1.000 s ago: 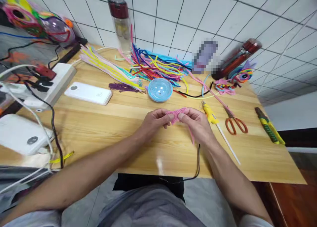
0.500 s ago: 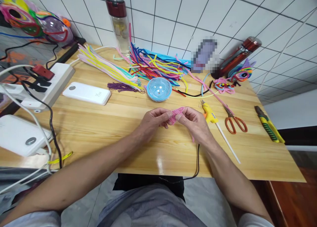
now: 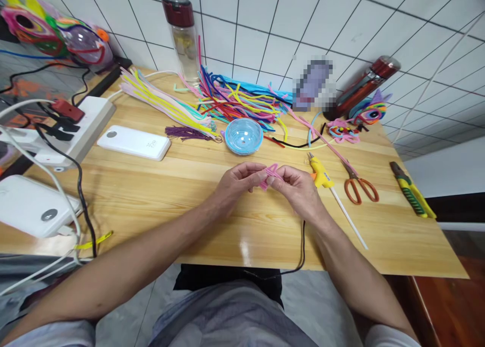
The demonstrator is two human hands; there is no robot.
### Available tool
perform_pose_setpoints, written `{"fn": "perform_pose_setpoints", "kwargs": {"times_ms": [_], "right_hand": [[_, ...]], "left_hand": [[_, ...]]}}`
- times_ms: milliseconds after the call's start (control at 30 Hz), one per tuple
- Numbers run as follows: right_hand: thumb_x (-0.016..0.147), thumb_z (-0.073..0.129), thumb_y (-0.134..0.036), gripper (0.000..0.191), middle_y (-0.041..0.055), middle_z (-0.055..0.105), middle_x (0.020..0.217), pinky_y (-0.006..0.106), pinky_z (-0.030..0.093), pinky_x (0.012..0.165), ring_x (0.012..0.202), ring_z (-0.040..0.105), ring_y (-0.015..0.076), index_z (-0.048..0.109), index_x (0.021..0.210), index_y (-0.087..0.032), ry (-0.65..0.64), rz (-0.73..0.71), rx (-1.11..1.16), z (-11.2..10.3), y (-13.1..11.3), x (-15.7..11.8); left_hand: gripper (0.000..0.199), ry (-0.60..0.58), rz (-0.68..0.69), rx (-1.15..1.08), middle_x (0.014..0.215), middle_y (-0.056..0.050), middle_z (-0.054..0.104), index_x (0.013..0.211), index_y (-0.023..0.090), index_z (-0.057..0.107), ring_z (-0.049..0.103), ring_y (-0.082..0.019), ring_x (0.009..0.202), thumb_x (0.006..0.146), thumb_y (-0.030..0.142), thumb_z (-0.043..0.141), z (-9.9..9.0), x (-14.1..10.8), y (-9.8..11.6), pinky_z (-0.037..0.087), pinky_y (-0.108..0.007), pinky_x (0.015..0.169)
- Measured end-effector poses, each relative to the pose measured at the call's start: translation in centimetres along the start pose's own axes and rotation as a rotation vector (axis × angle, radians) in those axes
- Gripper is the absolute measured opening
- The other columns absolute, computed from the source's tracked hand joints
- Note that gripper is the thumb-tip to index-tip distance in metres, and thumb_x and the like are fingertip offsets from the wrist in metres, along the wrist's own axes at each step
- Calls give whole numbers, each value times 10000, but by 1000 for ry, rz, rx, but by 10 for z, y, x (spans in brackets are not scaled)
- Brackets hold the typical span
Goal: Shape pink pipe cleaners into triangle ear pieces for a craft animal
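Between my two hands is a small piece of bent pink pipe cleaner (image 3: pixel 272 170), with a pointed loop showing at its top. My left hand (image 3: pixel 241 183) pinches its left side between thumb and fingers. On the other side, my right hand (image 3: pixel 297 185) is closed on it too, thumb at the front. Both hands are just above the wooden table (image 3: pixel 212 236). A blue bowl (image 3: pixel 243 136) stands a little beyond them. To the right of my right hand lies a yellow glue gun (image 3: pixel 322 172) with a white glue stick in it.
Orange-handled scissors (image 3: pixel 360 189) and green-yellow pliers (image 3: pixel 411 191) lie at the right. A heap of coloured pipe cleaners (image 3: pixel 242 99) is at the back, near a bottle (image 3: pixel 182 39). White power banks (image 3: pixel 133 143) and a power strip (image 3: pixel 81 130) with cables fill the left.
The pink piece has turned in my fingers, so its flat striped side no longer shows and a pointed loop stands up. The pink end below my right hand is out of sight.
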State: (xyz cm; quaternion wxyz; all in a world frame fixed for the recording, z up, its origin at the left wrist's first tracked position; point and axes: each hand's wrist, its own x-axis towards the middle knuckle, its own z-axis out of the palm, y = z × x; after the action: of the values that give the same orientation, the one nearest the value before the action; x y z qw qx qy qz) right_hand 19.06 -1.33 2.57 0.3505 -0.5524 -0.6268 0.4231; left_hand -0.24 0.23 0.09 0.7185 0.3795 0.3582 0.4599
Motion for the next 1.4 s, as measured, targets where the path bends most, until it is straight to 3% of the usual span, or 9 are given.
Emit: {"fn": "perform_pose_setpoints", "kwargs": {"times_ms": [267,467,733,900,1100,1400], "right_hand": [[916,776,-571,373,2,642,727,329,419,690,697,524,165,733,811,-216,31,-30,-65,3,-14,-5],[941,734,-457,295,0,666,711,330,429,681,677,539,164,727,764,-222,105,-83,-62,0,-10,-5],[939,753,-494,315,1,653,728,335,452,702,712,557,176,731,770,-229,83,-30,76,1,-5,-4],[931,755,-485,304,-5,640,707,332,435,681,686,535,169,732,768,-229,113,-41,44,2,-4,-4],[954,722,-429,225,6,709,778,345,463,727,727,581,175,768,865,-228,76,-71,-15,3,-5,-6],[937,728,-352,147,3,737,788,350,479,732,724,613,176,751,843,-242,93,-153,-78,3,-14,-6]], "left_hand": [[356,-4,2,48,728,-20,740,783,188,808,575,-134,680,748,527,913,-1,-2,-1,410,-298,686],[384,-5,-2,53,761,-29,749,778,196,819,569,-147,717,721,558,935,-1,0,-2,412,-298,696],[441,-73,-31,-55,750,-27,721,781,189,821,547,-141,698,701,599,964,-1,-1,-1,403,-302,682],[448,-58,-50,-112,777,-18,710,849,186,832,538,-125,690,701,584,975,2,-3,3,389,-289,669],[420,-33,-45,-94,733,-11,683,772,177,796,520,-118,678,699,550,976,1,-2,3,388,-283,669],[442,-73,-29,-113,712,-2,631,757,175,749,500,-118,674,720,559,962,2,-3,3,399,-275,652]]}}
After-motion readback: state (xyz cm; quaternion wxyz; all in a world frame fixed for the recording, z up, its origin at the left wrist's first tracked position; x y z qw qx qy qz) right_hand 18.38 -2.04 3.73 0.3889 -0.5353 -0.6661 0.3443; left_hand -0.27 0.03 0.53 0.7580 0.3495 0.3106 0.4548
